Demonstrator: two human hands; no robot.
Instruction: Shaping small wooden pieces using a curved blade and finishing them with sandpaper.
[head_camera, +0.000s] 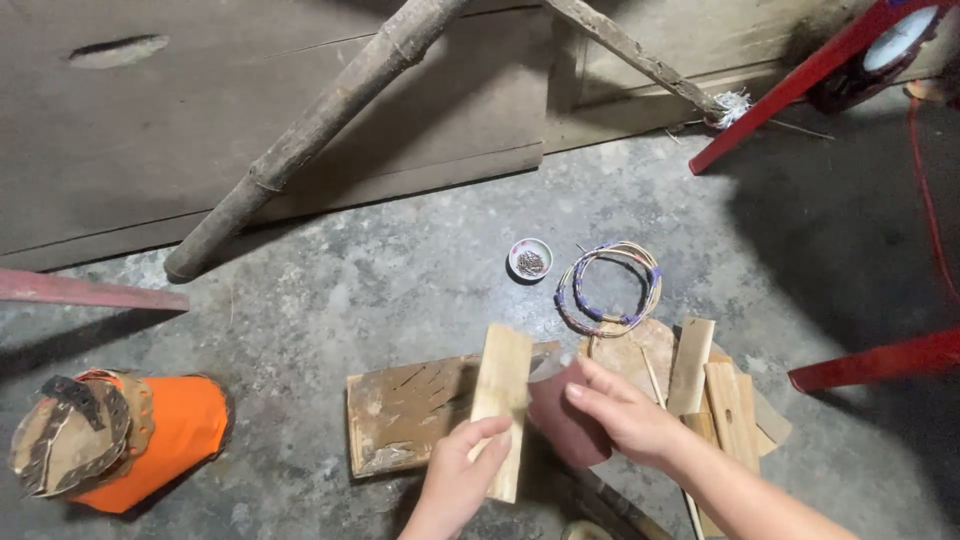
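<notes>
On the concrete floor (420, 260), over a worn board (405, 410), the left hand (462, 480) grips an upright pale wood slat (502, 405). The right hand (625, 415) presses reddish sandpaper (560, 420) against its edge. Sanding seems underway; steady strokes along the grain come next.

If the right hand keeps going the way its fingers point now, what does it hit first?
The right hand points left, pressing a reddish-brown sheet. Straight on it would first meet the bamboo slat held upright in the left hand. The sheet seems to touch the slat already, though depth is hard to judge.
</notes>
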